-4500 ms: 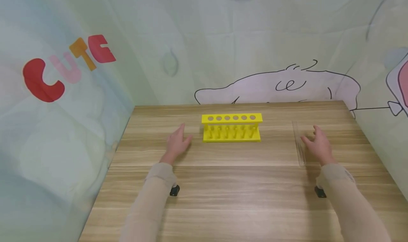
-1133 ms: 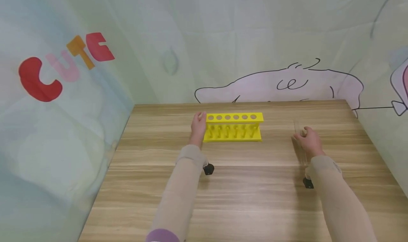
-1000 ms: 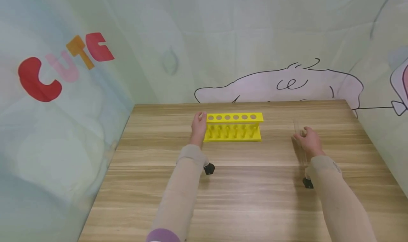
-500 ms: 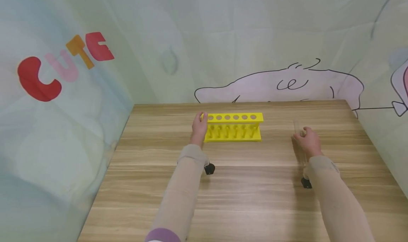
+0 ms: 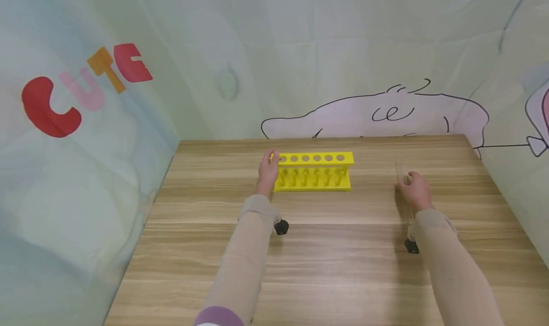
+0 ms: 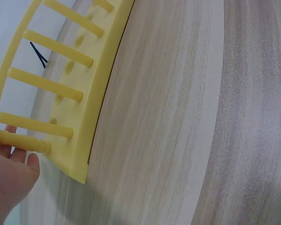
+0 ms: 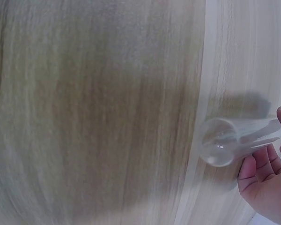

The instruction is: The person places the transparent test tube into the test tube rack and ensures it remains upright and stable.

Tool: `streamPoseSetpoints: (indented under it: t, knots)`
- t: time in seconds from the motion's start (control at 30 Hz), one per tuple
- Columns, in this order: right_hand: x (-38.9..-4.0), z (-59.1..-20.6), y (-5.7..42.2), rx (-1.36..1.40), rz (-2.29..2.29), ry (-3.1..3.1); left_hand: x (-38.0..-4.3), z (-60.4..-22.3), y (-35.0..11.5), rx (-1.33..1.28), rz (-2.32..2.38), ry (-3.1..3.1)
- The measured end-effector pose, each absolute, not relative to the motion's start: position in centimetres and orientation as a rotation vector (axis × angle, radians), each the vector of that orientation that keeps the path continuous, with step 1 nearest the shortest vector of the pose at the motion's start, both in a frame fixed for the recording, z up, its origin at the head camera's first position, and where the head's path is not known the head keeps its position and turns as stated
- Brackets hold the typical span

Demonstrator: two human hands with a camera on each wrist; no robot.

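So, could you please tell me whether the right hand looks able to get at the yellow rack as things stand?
Probably yes: between the right hand and the yellow rack only tabletop shows, and the left hand holds the opposite end. The clear tube in the right hand might limit its grip, though.

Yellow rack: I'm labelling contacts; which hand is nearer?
Left. The left hand grips the rack by its left end; the right hand, holding a clear tube, is farther right.

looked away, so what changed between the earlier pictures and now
The left hand moved right to grip the yellow plastic six-hole rack by its left end; the right hand moved left and took hold of the clear, slender tube. The rack stayed in place.
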State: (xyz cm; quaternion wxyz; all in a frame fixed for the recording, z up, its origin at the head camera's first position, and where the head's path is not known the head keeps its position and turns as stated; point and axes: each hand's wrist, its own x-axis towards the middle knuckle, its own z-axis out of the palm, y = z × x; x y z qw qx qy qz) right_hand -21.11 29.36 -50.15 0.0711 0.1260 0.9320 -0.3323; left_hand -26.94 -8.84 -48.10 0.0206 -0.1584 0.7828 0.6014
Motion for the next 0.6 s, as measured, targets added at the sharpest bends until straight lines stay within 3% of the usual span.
streamPoseSetpoints:
  t: [0.6]
  knots:
    - [-21.05,-49.98,29.64,0.384,-1.045,2.745,-27.03,-48.06,-8.88,-0.484,1.919,2.342]
